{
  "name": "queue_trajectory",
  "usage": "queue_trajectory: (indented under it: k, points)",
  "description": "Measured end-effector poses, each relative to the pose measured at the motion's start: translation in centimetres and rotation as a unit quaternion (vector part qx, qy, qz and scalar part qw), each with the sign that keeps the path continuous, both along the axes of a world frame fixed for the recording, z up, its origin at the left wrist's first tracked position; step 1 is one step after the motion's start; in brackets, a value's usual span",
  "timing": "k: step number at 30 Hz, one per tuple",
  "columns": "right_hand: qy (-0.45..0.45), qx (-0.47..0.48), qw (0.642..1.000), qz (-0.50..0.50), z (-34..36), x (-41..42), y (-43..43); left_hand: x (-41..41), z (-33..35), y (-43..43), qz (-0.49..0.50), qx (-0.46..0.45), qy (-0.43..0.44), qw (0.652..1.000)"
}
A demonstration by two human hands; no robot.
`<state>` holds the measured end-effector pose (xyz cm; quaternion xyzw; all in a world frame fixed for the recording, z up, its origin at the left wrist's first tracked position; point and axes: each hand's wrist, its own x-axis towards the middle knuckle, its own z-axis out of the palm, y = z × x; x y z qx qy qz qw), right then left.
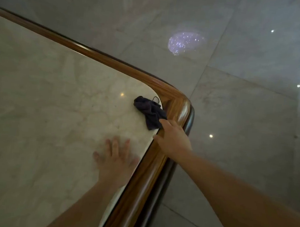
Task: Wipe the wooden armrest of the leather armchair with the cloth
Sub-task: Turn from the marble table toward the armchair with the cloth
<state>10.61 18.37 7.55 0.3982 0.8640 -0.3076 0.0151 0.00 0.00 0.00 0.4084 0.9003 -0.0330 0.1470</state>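
Note:
A dark crumpled cloth [150,113] lies on the corner of a pale marble table top [44,102], partly over its brown wooden rim [176,105]. My right hand [173,138] rests on that rim just below the cloth, its fingertips touching the cloth's near end, fingers spread and not closed around it. My left hand [115,160] lies flat on the marble with fingers apart, holding nothing; it looks slightly blurred. No leather armchair or armrest is in view.
The wooden rim runs from the far left to the rounded corner, then back toward me. Beyond it lies a glossy grey tiled floor [238,113] with bright ceiling-light reflections.

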Motion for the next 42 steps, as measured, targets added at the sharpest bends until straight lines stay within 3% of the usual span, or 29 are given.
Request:
queue_trajectory:
  k: [4, 13, 16, 22, 26, 32, 42]
  points:
    - [0.026, 0.036, 0.999, 0.03, -1.9, -3.8, 1.5, 0.3, -2.6, -0.9, -0.011, 0.037, 0.041, 0.998]
    - [-0.079, 0.116, 0.987, 0.078, -5.5, -7.6, 3.2, -0.1, -4.0, -0.8, -0.002, 0.077, 0.055, 0.996]
    - [-0.063, 0.143, 0.986, 0.064, -5.6, -7.8, 3.4, -0.4, -4.1, -0.8, 0.0, 0.079, 0.06, 0.995]
    - [-0.009, 0.042, 0.999, -0.034, -5.4, -4.9, 1.3, -0.6, -3.9, -0.8, 0.001, 0.081, 0.059, 0.995]
    - [0.045, -0.058, 0.988, -0.135, -4.6, -0.7, 0.2, -0.4, -3.1, -0.8, 0.007, 0.048, 0.043, 0.998]
    - [0.119, -0.062, 0.978, -0.157, -0.4, 5.1, 1.1, 0.4, 0.1, -0.1, -0.011, 0.011, 0.027, 1.0]
    - [0.196, -0.091, 0.944, -0.249, 8.0, 16.2, 0.8, 11.1, 10.1, 3.0, -0.123, 0.044, 0.012, 0.991]
